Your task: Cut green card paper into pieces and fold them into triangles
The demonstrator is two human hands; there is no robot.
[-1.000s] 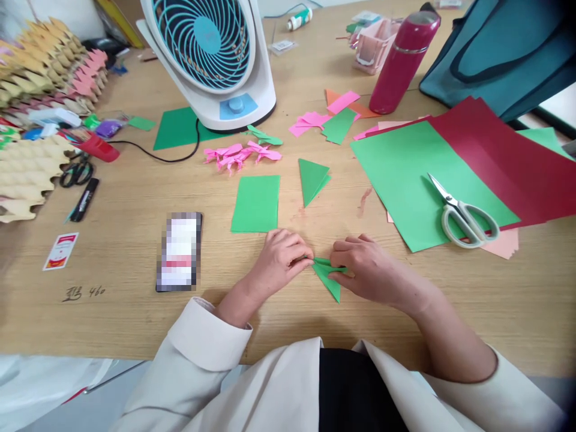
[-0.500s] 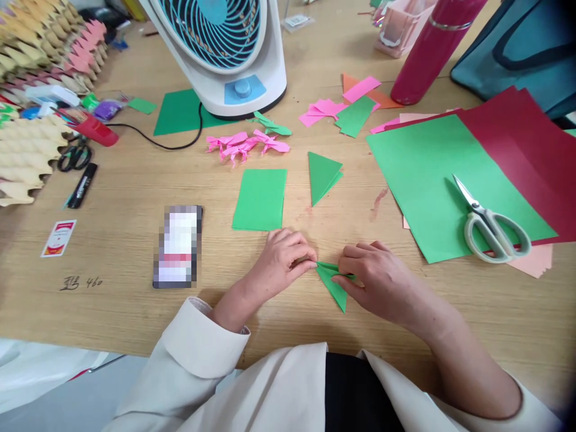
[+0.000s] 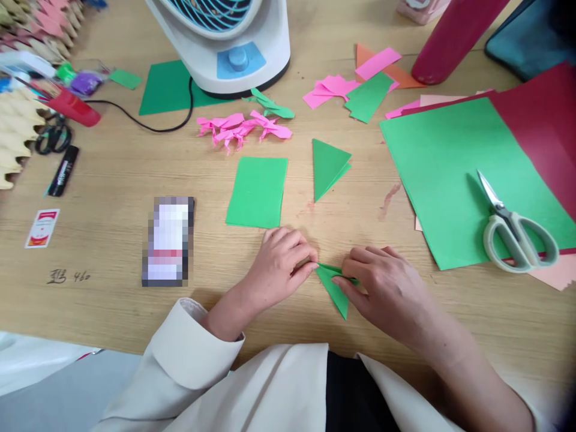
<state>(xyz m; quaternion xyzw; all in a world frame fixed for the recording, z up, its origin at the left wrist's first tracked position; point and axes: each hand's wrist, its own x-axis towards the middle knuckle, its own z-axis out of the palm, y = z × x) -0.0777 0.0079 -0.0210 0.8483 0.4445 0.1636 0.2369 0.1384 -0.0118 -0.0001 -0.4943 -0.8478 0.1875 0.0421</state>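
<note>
A small folded green paper triangle (image 3: 335, 289) lies on the wooden table near its front edge, its point toward me. My left hand (image 3: 281, 264) pinches the triangle's left corner with curled fingers. My right hand (image 3: 387, 285) presses and pinches its right side, covering part of it. Just beyond my hands lie a green paper rectangle (image 3: 257, 192) and a second folded green triangle (image 3: 328, 167).
A phone (image 3: 167, 240) lies to the left. Grey-handled scissors (image 3: 513, 225) rest on a large green sheet (image 3: 450, 168) over red sheets at right. A white fan (image 3: 229, 42), pink folded pieces (image 3: 243, 128), paper scraps and a maroon bottle (image 3: 454, 36) stand farther back.
My head has tilted down and forward, so everything has shifted up in view. Both hands have stayed on the small green triangle with only slight finger movement.
</note>
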